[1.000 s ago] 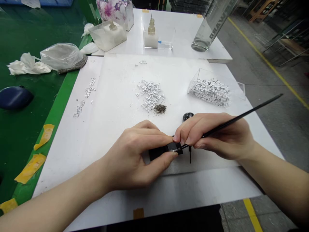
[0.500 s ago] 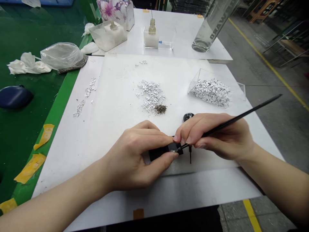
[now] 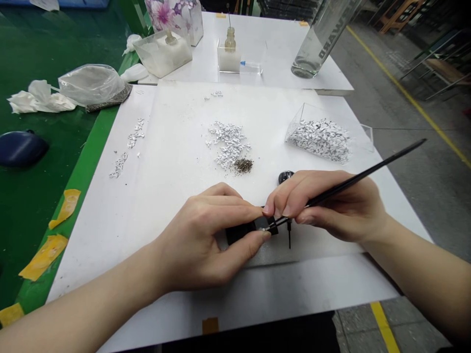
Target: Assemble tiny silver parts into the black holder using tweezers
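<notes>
Gripping tweezers [image 3: 353,181]; bare mat edge [image 3: 316,253] near

tweezers [image 3: 390,161]: smooth | block [image 3: 237,233]: matt | knob [image 3: 285,176]: glossy | box [image 3: 295,126]: clear, smooth plastic (by its look)

Free room lies between the white pile [image 3: 228,142] and the clear box [image 3: 297,123], with the right hand [image 3: 333,215] blocking its near end.

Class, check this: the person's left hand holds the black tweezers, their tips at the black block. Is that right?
No: the head view shows the right hand holding the black tweezers; their tips are indeed at the black block.
</notes>
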`<state>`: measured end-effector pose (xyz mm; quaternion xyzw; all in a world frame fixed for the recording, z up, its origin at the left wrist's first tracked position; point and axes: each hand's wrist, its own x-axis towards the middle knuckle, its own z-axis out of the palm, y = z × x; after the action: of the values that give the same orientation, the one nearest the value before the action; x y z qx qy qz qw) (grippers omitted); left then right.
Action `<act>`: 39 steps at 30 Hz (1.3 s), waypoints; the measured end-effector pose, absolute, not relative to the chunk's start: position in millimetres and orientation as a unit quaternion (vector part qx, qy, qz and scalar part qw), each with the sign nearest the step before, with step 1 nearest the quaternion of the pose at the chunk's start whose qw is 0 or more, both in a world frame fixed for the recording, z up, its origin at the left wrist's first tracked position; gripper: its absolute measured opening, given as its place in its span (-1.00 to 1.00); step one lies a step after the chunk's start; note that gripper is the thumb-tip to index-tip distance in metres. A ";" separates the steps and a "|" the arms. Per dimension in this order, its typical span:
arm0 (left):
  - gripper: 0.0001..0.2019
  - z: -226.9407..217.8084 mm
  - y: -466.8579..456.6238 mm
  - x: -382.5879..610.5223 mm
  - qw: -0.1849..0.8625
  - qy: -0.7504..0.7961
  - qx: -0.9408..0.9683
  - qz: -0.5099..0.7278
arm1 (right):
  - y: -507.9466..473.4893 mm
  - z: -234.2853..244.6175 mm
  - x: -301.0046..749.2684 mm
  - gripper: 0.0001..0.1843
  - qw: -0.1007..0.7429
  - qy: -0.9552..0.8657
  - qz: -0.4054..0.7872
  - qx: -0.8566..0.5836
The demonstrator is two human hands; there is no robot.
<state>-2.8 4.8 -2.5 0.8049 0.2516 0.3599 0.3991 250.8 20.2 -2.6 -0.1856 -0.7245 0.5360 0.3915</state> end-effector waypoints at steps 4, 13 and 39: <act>-0.90 -5.0 4.7 -3.3 0.398 0.250 0.807 0.358 | 20.6 -1.4 250.9 -0.85 0.385 -0.726 0.538 -0.188; -0.85 -5.5 4.9 -1.8 0.402 0.252 0.802 0.363 | 21.3 -2.1 250.8 -0.86 0.390 -0.729 0.530 -0.189; -0.83 -3.0 4.9 -2.9 0.407 0.253 0.800 0.360 | 19.9 -3.1 249.7 -0.85 0.399 -0.727 0.524 -0.194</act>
<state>-2.9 4.9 -3.0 0.8003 0.2531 0.3602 0.4071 249.7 19.9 -3.1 -0.1937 -0.7274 0.5238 0.3988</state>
